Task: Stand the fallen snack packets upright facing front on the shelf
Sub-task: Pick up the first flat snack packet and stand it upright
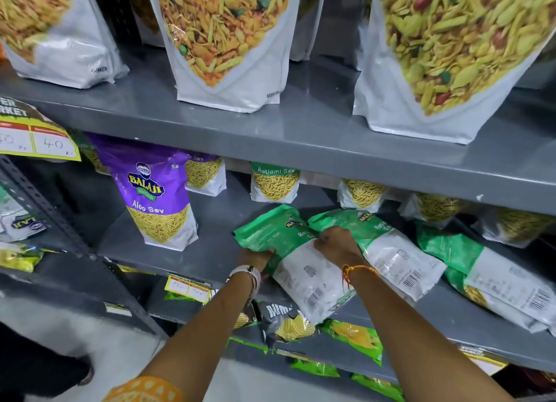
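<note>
Lying back-side up on the grey middle shelf [216, 251], the nearest green packet [296, 258] shows its white panel of small print instead of its front, with its lower end jutting past the shelf lip toward the person; that, I judge, is why both hands are on it, since it has to be lifted and turned before it can stand facing out; the left hand [255, 258] is closed around the packet's left edge, fingers curled under the film and thumb on top, a watch strap at the wrist; the right hand [335, 245] rests on the packet's upper right part, just where a second green packet [377, 242] overlaps beside it, and its fingers bend down onto the film in a pinching hold, though how much of that grip falls on the first packet or the second I cannot tell; further right a third and fourth fallen packet [493, 278] lie flat, barcodes up, untouched; the purple Aloo Sev packet [159, 200] to the left stands upright and front-on, as do the small packets [274, 182] along the back, showing the pose the fallen ones should take.
</note>
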`<state>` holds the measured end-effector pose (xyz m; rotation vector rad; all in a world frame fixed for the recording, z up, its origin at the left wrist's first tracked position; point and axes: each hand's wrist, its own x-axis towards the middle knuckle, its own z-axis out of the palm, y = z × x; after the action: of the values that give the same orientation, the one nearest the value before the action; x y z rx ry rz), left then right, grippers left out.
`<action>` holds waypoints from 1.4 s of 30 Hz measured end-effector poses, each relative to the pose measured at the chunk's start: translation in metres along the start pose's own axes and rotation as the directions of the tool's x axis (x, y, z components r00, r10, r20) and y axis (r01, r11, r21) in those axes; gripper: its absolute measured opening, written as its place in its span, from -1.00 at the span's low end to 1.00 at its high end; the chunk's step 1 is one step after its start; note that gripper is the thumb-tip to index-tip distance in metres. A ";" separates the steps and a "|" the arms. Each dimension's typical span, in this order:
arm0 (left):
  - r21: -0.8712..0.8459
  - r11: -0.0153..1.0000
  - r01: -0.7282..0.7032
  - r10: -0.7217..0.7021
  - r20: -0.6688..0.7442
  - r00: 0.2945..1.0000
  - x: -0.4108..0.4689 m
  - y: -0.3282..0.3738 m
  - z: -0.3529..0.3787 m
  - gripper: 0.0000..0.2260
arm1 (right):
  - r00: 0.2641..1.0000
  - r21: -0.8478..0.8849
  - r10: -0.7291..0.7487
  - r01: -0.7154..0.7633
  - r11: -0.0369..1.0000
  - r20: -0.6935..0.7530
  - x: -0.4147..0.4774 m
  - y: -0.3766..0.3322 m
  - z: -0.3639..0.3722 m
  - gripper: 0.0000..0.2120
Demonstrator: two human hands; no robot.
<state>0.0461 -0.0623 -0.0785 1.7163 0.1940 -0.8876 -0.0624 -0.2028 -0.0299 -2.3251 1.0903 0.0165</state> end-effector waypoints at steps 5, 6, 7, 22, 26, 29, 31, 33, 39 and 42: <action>-0.032 0.998 -0.059 0.055 -0.104 0.993 0.027 -0.006 -0.031 -0.59 | 0.998 0.177 -0.014 0.004 0.984 0.055 0.000 -0.017 0.016 -0.72; -0.055 0.998 -0.043 0.039 -0.076 0.996 0.015 -0.001 -0.034 -0.56 | 0.996 0.221 -0.003 -0.017 0.975 0.089 0.000 -0.018 0.022 -0.78; -0.066 0.998 -0.012 0.011 -0.016 1.000 0.008 0.002 -0.036 -0.51 | 0.993 0.269 0.018 -0.049 0.962 0.115 0.003 -0.018 0.029 -0.83; 0.063 0.890 -0.451 0.449 0.052 0.892 0.002 0.049 -0.066 -0.58 | 0.992 0.665 0.081 -0.122 0.737 0.093 -0.002 -0.044 0.014 -0.76; 0.074 0.781 -0.620 0.610 0.120 0.783 -0.009 0.074 -0.071 -0.59 | 1.000 0.713 0.015 -0.023 0.701 0.017 -0.012 -0.057 0.010 -0.93; 0.075 0.720 -0.690 0.676 0.149 0.722 -0.006 0.079 -0.075 -0.55 | 0.999 0.738 0.016 0.017 0.674 -0.037 -0.015 -0.067 0.005 -0.78; 0.044 0.704 -0.709 0.695 0.160 0.701 -0.006 0.082 -0.078 -0.55 | 0.998 0.738 0.026 0.030 0.674 -0.064 -0.011 -0.070 0.004 -0.71; 0.027 0.687 -0.727 0.713 0.170 0.680 -0.007 0.083 -0.079 -0.58 | 0.994 0.711 0.049 0.034 0.703 -0.096 -0.007 -0.072 0.006 -0.67; 0.010 0.662 -0.749 0.729 0.222 0.647 0.000 0.075 -0.085 -0.59 | 0.980 0.665 0.117 0.021 0.746 -0.162 -0.001 -0.068 0.022 -0.64; -0.003 0.675 -0.737 0.717 0.238 0.656 0.002 0.071 -0.087 -0.62 | 0.981 0.659 0.088 0.049 0.751 -0.172 -0.012 -0.066 0.025 -0.69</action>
<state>0.1261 -0.0107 -0.0192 1.5531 -0.6773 -0.4591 -0.0177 -0.1483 -0.0162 -1.6823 0.9967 -0.5222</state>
